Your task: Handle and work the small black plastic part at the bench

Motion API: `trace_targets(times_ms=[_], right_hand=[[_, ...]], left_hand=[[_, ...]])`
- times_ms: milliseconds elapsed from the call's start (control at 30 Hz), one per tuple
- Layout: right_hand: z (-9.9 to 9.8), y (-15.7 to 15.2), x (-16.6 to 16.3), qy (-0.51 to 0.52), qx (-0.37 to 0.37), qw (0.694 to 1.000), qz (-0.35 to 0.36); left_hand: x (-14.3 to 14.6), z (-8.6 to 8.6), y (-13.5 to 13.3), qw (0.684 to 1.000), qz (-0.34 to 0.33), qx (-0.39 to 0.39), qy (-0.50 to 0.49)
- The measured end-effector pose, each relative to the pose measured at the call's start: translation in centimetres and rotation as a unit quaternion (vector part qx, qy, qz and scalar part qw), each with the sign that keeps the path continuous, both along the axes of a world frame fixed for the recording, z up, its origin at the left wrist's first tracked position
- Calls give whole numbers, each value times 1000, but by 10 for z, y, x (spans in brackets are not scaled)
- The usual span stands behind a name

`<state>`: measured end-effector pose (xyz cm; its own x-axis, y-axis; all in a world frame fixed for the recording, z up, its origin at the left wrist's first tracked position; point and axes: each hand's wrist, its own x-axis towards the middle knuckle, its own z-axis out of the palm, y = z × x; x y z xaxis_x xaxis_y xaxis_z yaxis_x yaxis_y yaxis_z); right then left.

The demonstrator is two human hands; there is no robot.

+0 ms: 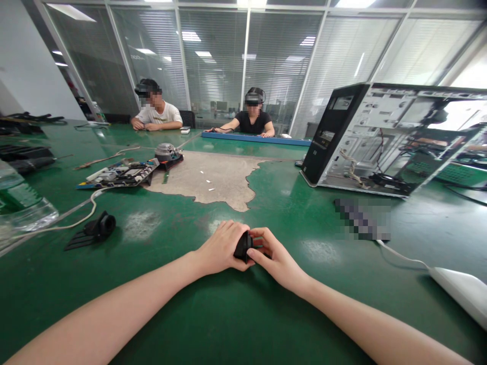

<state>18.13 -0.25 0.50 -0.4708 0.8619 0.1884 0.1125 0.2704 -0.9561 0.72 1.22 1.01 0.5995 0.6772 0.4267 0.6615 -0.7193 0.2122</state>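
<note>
Between my two hands, just above the green table, is a small black part (242, 247) with a ridged, rounded end facing right. My left hand (224, 246) wraps round its left side, the thumb beneath and the fingers over the top. From the right, my right hand (272, 256) grips the rounded end between thumb and fingers. Much of the part is hidden by the fingers, so its exact kind cannot be made out. To the left on the table lies another black piece (102, 225), with a round ring and a flat slotted plate.
A circuit board (124, 173) and a fan-like cooler (167, 152) lie beyond, left. An open computer case (342, 137) stands right. Around are a water bottle (23, 197), a white cable (93, 200), a white device (462, 289) and a bare patch (224, 175). Two people sit opposite.
</note>
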Motion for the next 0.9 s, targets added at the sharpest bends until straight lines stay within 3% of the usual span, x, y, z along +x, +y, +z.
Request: trace_targets(times_ms=[233, 567, 900], right_hand=[[2, -1, 0, -7, 48, 999, 12], [1, 1, -1, -4, -9, 1000, -3], [0, 0, 1, 8, 49, 999, 6]], left_hand=[[-1, -1, 1, 1000, -4, 5, -4], [1, 2, -2, 1000, 2, -2, -19], [0, 1, -3, 1000, -3, -5, -16]])
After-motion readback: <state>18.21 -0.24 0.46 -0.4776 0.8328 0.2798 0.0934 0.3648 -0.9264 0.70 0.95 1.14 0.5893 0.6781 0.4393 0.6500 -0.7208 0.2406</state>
